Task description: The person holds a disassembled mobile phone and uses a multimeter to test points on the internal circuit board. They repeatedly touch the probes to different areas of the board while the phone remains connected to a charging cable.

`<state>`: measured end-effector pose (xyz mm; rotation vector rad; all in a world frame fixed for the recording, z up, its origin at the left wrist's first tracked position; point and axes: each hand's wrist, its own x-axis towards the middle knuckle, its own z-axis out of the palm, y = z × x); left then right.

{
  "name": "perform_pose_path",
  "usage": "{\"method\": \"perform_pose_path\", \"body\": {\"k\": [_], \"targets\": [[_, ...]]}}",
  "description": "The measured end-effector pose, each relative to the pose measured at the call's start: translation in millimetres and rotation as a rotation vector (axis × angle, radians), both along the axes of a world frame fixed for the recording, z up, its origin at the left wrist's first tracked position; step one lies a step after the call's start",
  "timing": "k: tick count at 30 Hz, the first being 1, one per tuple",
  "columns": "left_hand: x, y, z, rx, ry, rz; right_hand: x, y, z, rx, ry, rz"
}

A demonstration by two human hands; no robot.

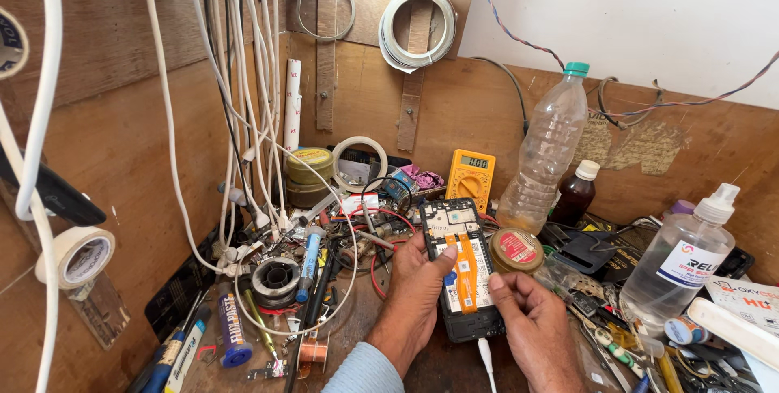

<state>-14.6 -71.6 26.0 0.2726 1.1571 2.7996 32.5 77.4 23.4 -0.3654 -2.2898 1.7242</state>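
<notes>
A cluttered wooden workbench (pixel 454 365) carries a clear plastic bottle (pixel 542 154), a spray bottle (pixel 686 259) and a yellow multimeter (pixel 471 176). At its middle lies an opened phone (pixel 462 267), back cover off, gripped on its left edge by the left hand (pixel 414 287), fingers curled, thumb on top. The right hand (pixel 531 320) pinches its lower right corner, fingers closed on it

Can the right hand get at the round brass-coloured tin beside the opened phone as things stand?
Probably yes: the right hand rests on the opened phone, and the round brass-coloured tin sits just beyond it, top uncovered, with nothing between them.
</notes>
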Motion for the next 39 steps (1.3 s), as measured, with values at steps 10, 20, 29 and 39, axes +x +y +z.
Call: {"method": "perform_pose_path", "body": {"k": [10, 20, 29, 39], "targets": [[-10, 3, -13, 0.013, 0.012, 0.080, -4, 4, -6, -0.013, -0.036, 0.009], [-17, 5, -26, 0.044, -0.018, 0.152, -7, 2, -21, -0.077, 0.062, 0.167], [-7, 11, -17, 0.033, 0.010, 0.145, -3, 6, -15, -0.154, 0.101, 0.186], [-9, 7, 0, 0.126, -0.130, -0.004, 0, 11, -7, -0.176, 0.041, 0.180]]}}
